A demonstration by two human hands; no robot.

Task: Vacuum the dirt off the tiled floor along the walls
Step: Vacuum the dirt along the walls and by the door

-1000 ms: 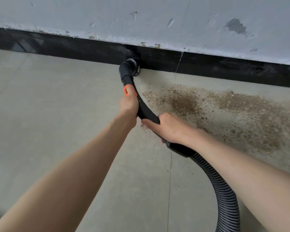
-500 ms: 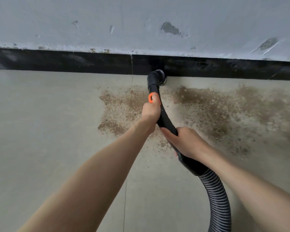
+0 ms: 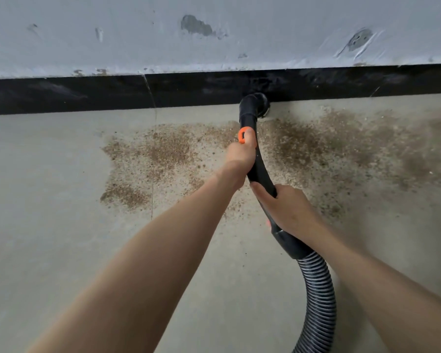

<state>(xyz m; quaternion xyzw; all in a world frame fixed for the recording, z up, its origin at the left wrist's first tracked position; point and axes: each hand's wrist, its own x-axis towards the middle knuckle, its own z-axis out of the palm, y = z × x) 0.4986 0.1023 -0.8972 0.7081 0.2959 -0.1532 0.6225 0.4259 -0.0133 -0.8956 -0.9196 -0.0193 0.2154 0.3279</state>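
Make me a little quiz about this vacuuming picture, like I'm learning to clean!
1. True or false: the nozzle touches the black baseboard.
2. Which hand sits nearer the orange ring? A) left hand B) right hand
3. Fill in: dirt lies on ____ sides of the nozzle.

Key: 1 true; 2 A; 3 both. Each hand grips the black tube, and the ribbed hose trails back from it.
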